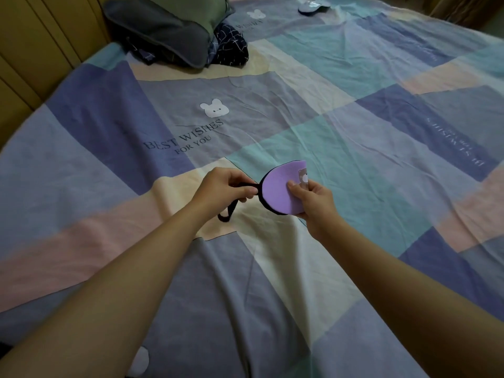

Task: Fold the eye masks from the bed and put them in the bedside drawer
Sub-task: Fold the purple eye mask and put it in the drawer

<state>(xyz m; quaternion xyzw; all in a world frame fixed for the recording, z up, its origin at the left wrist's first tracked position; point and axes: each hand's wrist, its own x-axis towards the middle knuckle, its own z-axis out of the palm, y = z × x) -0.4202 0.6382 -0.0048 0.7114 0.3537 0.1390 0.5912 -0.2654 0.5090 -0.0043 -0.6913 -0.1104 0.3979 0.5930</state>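
A purple eye mask [278,190] with a dark rim and a small bear print is folded in half and held above the bed. My right hand [313,199] pinches its right side. My left hand [226,188] grips its black elastic strap [229,212], whose loop hangs below the fingers. A second, blue-grey eye mask [313,5] lies on the far side of the bed [354,126]. The bedside drawer is not in view.
The bed has a patchwork sheet of blue, teal, pink and cream. A grey pillow [163,31] and a dark patterned cloth [231,46] lie at the far left. A wooden headboard [41,45] runs along the left edge.
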